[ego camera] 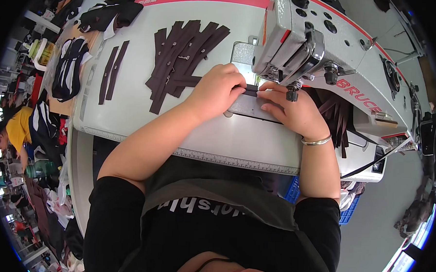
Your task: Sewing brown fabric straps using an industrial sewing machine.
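Observation:
A dark brown zipper (185,81) lies across the bed of a white sewing machine (338,64), its right end near the needle. My left hand (222,87) pinches this zipper between thumb and fingers, just left of the lit needle area. On the other side, my right hand (296,108) has its fingertips at the zipper's end, close beside the presser foot (257,80). The right thumb is held apart, and the fingers' grip is partly hidden. A fanned pile of brown zippers (177,54) with metal pulls lies to the left, partly beneath the held zipper's tail.
Two loose zippers (113,73) lie further left, near folded black-and-white pieces (68,69). Brown strips (337,115) hang behind my right wrist, under the machine arm. A printed ruler (235,161) edges the table front. A person in a yellow top (19,125) bends at far left.

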Motion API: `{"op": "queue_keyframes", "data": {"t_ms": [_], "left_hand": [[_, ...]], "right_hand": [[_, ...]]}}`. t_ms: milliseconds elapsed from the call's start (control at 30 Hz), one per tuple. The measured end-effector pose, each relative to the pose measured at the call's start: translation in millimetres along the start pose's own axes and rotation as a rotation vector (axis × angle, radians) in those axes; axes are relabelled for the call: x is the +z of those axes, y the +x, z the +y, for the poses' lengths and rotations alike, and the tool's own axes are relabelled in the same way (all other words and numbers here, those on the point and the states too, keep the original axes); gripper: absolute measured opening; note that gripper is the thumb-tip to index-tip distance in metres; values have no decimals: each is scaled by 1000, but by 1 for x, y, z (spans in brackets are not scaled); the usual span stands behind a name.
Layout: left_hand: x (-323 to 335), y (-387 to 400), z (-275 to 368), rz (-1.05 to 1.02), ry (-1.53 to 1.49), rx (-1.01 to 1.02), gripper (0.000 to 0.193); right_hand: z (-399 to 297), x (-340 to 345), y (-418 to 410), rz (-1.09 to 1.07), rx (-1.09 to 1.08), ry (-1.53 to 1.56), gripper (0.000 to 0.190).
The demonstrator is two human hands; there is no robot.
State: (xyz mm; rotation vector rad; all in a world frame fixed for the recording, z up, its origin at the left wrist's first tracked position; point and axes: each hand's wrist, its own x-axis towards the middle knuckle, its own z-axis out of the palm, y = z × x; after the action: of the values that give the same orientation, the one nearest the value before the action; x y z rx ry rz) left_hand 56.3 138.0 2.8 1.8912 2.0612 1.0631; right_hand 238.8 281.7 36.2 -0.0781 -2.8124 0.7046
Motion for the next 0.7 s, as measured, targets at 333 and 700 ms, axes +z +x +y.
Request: {"op": "queue_keyframes", "data": {"t_ms": [333,700], "left_hand": [[19,26,-16,-19,-116,-3,9],[19,20,-16,95,-60,49,11]], "right_hand": [[2,2,1,-33,75,-137,32],[6,9,0,-16,101,-199,33]]}}
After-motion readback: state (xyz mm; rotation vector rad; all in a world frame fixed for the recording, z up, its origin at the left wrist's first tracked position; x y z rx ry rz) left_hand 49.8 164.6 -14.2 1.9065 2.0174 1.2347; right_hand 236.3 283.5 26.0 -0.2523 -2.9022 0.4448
